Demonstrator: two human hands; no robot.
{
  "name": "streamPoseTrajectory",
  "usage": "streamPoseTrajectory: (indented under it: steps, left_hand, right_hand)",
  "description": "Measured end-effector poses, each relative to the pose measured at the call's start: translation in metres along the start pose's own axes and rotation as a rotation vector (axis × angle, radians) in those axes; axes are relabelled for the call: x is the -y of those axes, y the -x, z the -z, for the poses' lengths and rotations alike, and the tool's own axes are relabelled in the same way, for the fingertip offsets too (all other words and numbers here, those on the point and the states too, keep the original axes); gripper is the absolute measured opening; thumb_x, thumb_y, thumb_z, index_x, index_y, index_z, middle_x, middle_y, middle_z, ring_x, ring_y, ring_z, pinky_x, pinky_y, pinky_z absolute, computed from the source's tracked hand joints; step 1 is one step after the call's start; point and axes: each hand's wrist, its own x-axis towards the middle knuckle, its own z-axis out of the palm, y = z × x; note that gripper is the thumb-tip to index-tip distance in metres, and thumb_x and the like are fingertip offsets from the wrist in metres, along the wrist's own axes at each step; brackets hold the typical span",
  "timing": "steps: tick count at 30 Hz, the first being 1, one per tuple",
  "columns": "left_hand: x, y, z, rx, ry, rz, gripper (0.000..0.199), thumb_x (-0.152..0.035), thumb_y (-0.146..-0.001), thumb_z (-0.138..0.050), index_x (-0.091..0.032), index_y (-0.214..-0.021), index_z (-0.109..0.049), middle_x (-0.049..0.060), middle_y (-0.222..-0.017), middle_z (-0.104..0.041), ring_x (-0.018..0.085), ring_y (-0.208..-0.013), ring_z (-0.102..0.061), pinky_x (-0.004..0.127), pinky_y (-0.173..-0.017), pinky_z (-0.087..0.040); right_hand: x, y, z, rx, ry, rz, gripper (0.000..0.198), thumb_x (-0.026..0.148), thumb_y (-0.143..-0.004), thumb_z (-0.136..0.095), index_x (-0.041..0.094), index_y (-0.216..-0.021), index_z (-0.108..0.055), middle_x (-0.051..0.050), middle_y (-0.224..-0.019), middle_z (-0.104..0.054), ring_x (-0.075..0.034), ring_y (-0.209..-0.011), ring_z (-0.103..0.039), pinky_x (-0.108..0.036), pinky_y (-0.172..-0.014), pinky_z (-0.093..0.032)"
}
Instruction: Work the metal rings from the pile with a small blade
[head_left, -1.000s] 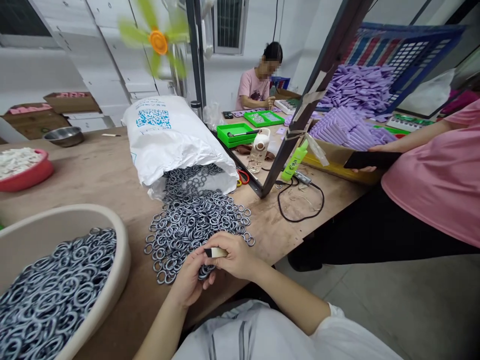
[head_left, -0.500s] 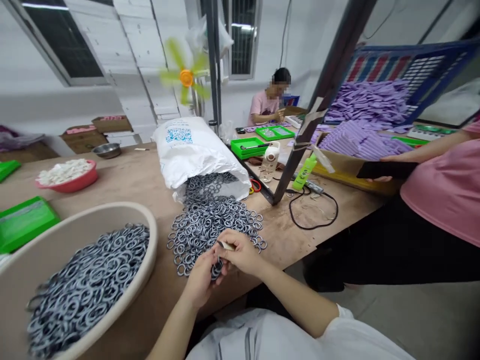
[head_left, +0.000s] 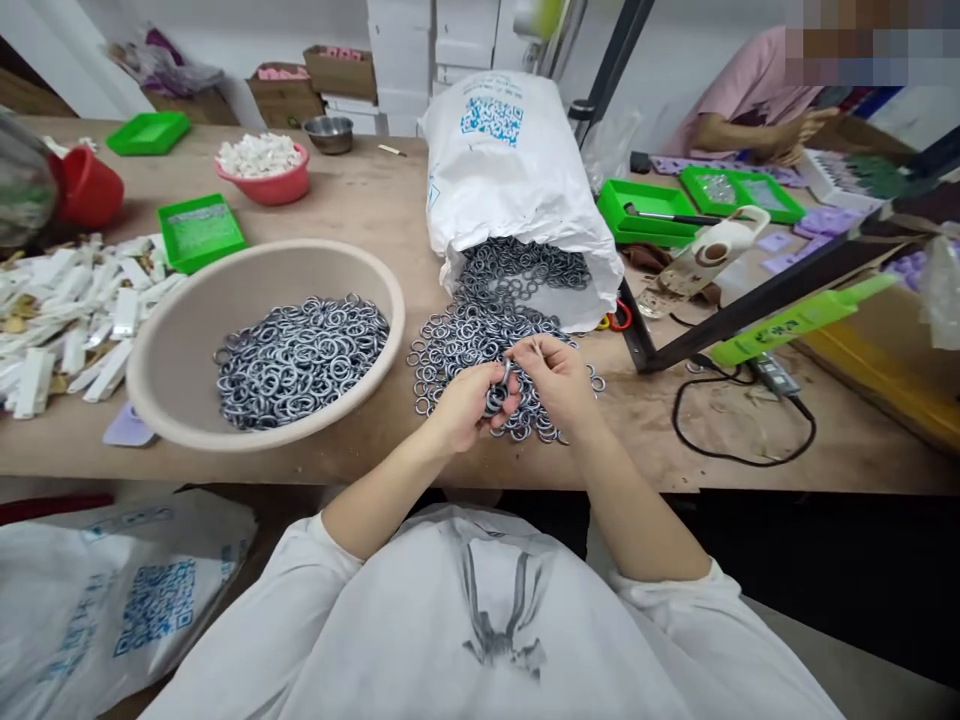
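Note:
My left hand [head_left: 466, 408] is closed around a few grey rings [head_left: 496, 398], one of them upright between thumb and fingers. Close beside it, my right hand [head_left: 559, 385] pinches a thin, pale-handled tool [head_left: 536, 347]; its tip is too small to make out. Both hands are over a heap of loose grey rings [head_left: 457, 345] on the table. That heap spills from the mouth of a white sack [head_left: 510, 180] lying behind it. To the left, a large beige basin [head_left: 180, 400] holds many more such rings.
Left of the basin lie white plastic pieces [head_left: 112, 325] and a green tray [head_left: 201, 235]. A red bowl [head_left: 281, 187] stands behind. At right are a slanted metal post [head_left: 720, 330], a green bottle [head_left: 787, 325], a black cable [head_left: 679, 420] and a seated person [head_left: 739, 110].
My view has swung left and downward, bringing the whole basin and white pieces in. My right hand has drawn slightly away from my left. The person standing at right has left view.

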Motion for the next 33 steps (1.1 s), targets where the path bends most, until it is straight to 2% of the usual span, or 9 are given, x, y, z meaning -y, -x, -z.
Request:
streamPoseTrajectory:
  steps: [3, 7, 15, 20, 23, 25, 29, 31, 33]
  left_hand:
    - [-0.001, 0.003, 0.002, -0.007, -0.004, -0.026, 0.019, -0.036, -0.078, -0.053, -0.017, -0.074, -0.054, -0.003, -0.055, -0.053, 0.007, -0.039, -0.043, 0.018, -0.038, -0.023]
    - [0.001, 0.006, 0.003, -0.029, -0.018, -0.082, 0.018, -0.035, -0.077, -0.054, -0.017, -0.072, -0.054, -0.004, -0.054, -0.052, 0.006, -0.038, -0.042, 0.019, -0.037, -0.024]
    - [0.005, 0.009, -0.002, -0.053, 0.017, -0.07, 0.014, -0.031, -0.073, -0.055, -0.018, -0.069, -0.053, -0.003, -0.051, -0.051, 0.008, -0.04, -0.042, 0.02, -0.038, -0.027]
    - [0.004, 0.014, -0.001, 0.004, -0.047, -0.032, 0.011, -0.028, -0.068, -0.052, -0.019, -0.063, -0.049, -0.003, -0.049, -0.048, 0.008, -0.041, -0.04, 0.019, -0.038, -0.024]
    - [0.006, 0.021, -0.001, 0.128, -0.135, 0.073, 0.012, -0.029, -0.067, -0.052, -0.018, -0.062, -0.051, -0.001, -0.05, -0.05, 0.008, -0.042, -0.04, 0.019, -0.038, -0.022]
    - [0.009, 0.024, 0.0, 0.134, -0.156, 0.102, 0.015, -0.032, -0.068, -0.053, -0.018, -0.063, -0.053, 0.0, -0.052, -0.052, 0.008, -0.043, -0.04, 0.019, -0.038, -0.021]
    - [0.014, 0.024, 0.001, 0.041, -0.16, 0.019, 0.016, -0.034, -0.073, -0.052, -0.019, -0.071, -0.054, -0.001, -0.056, -0.052, 0.009, -0.046, -0.041, 0.019, -0.042, -0.023]
    - [0.011, 0.03, 0.001, 0.102, -0.225, 0.037, 0.016, -0.034, -0.076, -0.051, -0.019, -0.071, -0.054, -0.001, -0.058, -0.052, 0.011, -0.049, -0.044, 0.021, -0.043, -0.027]
    - [0.002, 0.042, 0.003, 0.196, -0.396, 0.041, 0.019, -0.033, -0.081, -0.05, -0.019, -0.068, -0.053, 0.0, -0.06, -0.053, 0.012, -0.053, -0.047, 0.023, -0.048, -0.033]
  right_hand:
    - [0.003, 0.011, 0.006, -0.045, 0.298, 0.177, 0.042, 0.059, -0.092, -0.057, 0.021, -0.077, -0.059, 0.0, -0.072, -0.058, -0.014, -0.067, -0.054, -0.026, -0.062, -0.041]
    - [0.014, 0.029, 0.008, 0.06, 0.616, 0.305, 0.043, 0.051, -0.1, -0.048, 0.021, -0.07, -0.057, -0.001, -0.069, -0.057, -0.014, -0.066, -0.052, -0.028, -0.062, -0.036]
    - [0.021, 0.034, 0.005, 0.113, 0.737, 0.363, 0.042, 0.047, -0.101, -0.048, 0.021, -0.068, -0.054, 0.0, -0.065, -0.055, -0.014, -0.063, -0.05, -0.027, -0.059, -0.032]
    - [0.011, 0.027, 0.01, 0.145, 0.628, 0.304, 0.046, 0.047, -0.099, -0.049, 0.021, -0.062, -0.048, 0.002, -0.059, -0.05, -0.012, -0.058, -0.045, -0.028, -0.056, -0.029]
    - [0.0, 0.016, 0.02, -0.038, 0.508, 0.202, 0.053, 0.057, -0.097, -0.048, 0.022, -0.059, -0.04, 0.004, -0.054, -0.039, -0.012, -0.054, -0.037, -0.028, -0.054, -0.027]
    - [-0.003, 0.016, 0.022, -0.098, 0.384, 0.155, 0.053, 0.063, -0.094, -0.049, 0.022, -0.062, -0.043, 0.004, -0.055, -0.039, -0.012, -0.055, -0.037, -0.027, -0.053, -0.029]
    - [-0.006, 0.032, 0.005, 0.148, 0.079, -0.005, 0.039, 0.059, -0.084, -0.068, 0.023, -0.094, -0.061, 0.002, -0.074, -0.058, -0.012, -0.055, -0.052, -0.026, -0.052, -0.041]
    - [-0.011, 0.039, -0.005, 0.184, -0.067, -0.098, 0.039, 0.059, -0.081, -0.072, 0.023, -0.09, -0.06, 0.003, -0.069, -0.057, -0.011, -0.048, -0.05, -0.024, -0.045, -0.039]
    - [-0.019, 0.039, -0.009, 0.106, -0.194, -0.159, 0.042, 0.062, -0.08, -0.071, 0.022, -0.076, -0.058, 0.006, -0.056, -0.045, -0.008, -0.04, -0.038, -0.021, -0.039, -0.03]
